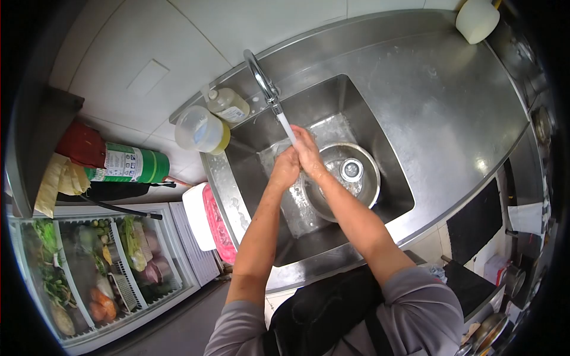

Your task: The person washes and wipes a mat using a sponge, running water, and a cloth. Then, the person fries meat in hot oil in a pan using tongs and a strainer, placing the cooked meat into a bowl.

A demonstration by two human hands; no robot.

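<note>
Tabletop: your stainless-steel tabletop (427, 89) runs along a tiled wall (142, 59), with a white container (477, 21) at its far right end.
Sink: the basin (386, 172) is set into the steel; a pump bottle (228, 104) and a clear plastic tub (199, 129) stand by its left far corner.
Room: to your left are a green canister (155, 166), a pink-topped box (217, 221) and a cold cabinet (185, 296) holding vegetables (102, 304).
Tap: the curved tap (255, 66) pours water (286, 127) onto your hands.
Left hand: your left hand (286, 168) presses against the right; you cannot tell whether its fingers are open or closed.
Right hand: your right hand (307, 152) meets the stream, its fingers' exact closure unclear.
Bowl: the wet metal bowl (373, 172) lies in the basin, just beside your fingers, its near-left part beneath your right forearm.
</note>
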